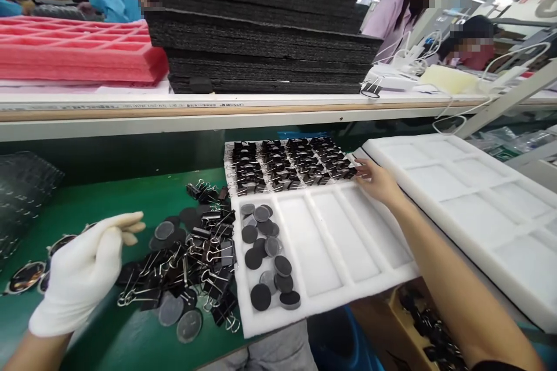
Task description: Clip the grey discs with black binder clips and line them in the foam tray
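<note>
Left hand: was held half-curled near heaped binder clips; contents could not be told.
Right hand: was placed at the foam tray's right edge, perhaps for steadying; grip could not be told.
Discs: were kept in the tray's left compartment, presumably for reach.

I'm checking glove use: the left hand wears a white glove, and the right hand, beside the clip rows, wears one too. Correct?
Not quite: the head view shows the right hand bare beside the clip rows; only the left hand wears a white glove.
</note>
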A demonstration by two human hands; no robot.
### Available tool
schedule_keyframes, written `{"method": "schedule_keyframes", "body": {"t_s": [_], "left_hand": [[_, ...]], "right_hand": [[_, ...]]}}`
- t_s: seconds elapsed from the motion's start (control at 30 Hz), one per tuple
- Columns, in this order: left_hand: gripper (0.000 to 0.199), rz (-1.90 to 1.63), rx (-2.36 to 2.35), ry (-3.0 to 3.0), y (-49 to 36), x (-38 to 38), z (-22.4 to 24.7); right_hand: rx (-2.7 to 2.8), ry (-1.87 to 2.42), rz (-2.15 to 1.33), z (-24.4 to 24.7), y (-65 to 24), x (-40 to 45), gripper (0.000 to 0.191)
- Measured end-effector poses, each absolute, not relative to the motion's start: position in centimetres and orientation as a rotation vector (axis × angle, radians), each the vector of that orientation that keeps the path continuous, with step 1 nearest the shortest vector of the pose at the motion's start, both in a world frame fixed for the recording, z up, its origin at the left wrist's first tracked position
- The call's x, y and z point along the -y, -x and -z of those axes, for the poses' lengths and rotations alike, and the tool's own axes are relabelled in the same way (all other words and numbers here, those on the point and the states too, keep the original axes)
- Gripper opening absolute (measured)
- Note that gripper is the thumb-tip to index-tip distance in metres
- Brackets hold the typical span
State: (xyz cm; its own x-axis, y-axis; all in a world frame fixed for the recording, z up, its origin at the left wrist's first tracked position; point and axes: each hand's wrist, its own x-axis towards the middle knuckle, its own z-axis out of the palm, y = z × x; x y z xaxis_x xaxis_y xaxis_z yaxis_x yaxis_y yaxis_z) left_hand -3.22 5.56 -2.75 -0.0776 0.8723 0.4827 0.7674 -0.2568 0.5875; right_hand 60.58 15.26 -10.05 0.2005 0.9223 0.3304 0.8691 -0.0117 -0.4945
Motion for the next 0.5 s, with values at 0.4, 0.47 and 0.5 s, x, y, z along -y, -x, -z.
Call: {"method": "schedule_keyframes", "body": {"t_s": [0.4,0.47,0.5], "left_hand": [[0.033,-1.324,-1.851,-2.433,5.4,-5.9,4.1],[0.038,-1.335,-1.97,-2.567,6.4,-5.1,4.5],[0.041,-1.311,-2.041,-2.621,7.3,-4.7,4.9]], "right_hand": [[1.631,1.92,0.21,8.1,-56.6,-13.4,0.046],[1.638,1.826,0.278,7.8,-54.0,-11.7,0.049],[1.69,1.74,0.311,7.9,-52.6,-10.7,0.046]]}}
